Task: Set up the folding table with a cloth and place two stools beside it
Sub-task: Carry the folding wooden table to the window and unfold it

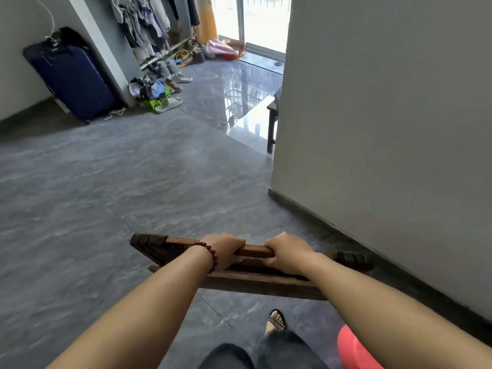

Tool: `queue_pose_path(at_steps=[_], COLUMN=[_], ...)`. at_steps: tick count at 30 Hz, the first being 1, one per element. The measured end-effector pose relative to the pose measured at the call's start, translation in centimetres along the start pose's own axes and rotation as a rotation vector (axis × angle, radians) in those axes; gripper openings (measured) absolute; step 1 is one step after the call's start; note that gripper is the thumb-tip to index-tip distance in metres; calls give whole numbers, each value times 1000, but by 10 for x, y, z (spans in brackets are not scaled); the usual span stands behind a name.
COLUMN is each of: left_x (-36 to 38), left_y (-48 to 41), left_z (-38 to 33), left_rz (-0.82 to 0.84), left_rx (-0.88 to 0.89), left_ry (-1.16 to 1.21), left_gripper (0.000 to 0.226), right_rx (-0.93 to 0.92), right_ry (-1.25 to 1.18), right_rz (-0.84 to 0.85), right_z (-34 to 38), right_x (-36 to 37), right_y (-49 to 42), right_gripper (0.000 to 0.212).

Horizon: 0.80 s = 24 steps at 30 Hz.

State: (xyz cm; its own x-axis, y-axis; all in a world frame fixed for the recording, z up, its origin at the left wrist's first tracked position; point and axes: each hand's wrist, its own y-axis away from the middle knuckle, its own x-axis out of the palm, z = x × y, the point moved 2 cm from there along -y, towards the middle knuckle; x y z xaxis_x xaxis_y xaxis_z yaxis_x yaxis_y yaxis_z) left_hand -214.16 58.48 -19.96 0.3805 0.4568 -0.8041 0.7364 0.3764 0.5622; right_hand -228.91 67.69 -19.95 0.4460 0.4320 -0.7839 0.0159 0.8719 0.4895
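Left hand (226, 250) and right hand (288, 252) both curl tightly round the wooden frame (255, 284)

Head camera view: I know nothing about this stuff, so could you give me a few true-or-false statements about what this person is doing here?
1. Both the left hand and the right hand grip the dark wooden piece. True.
2. The red bead bracelet sits on the right wrist. False: it is on the left wrist.
3. The dark blue bag lies flat in the middle of the floor. False: it leans against the wall at the left.
4. Shoes lie on the floor near the hanging clothes. True.
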Motion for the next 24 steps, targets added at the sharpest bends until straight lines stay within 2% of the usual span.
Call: queue_pose_path(at_steps=[11, 14, 20, 24], left_x=[-77, -97, -137, -158], left_y=[-66, -82, -109, -130], left_z=[111, 145, 211, 244], left_rz=[-47, -2, 22, 68], left_rx=[-73, -55, -72, -50], left_ry=[37, 38, 34, 22], left_gripper=[17, 13, 19, 19], right_rx=[-55, -70, -59, -55], right_ry=[66, 82, 74, 51], right_rz=[66, 72, 43, 84], right_z=[21, 32, 50, 54], right_x=[-87, -105, -138, -149], right_y=[-142, -178, -251, -291], right_gripper=[17, 14, 16, 21])
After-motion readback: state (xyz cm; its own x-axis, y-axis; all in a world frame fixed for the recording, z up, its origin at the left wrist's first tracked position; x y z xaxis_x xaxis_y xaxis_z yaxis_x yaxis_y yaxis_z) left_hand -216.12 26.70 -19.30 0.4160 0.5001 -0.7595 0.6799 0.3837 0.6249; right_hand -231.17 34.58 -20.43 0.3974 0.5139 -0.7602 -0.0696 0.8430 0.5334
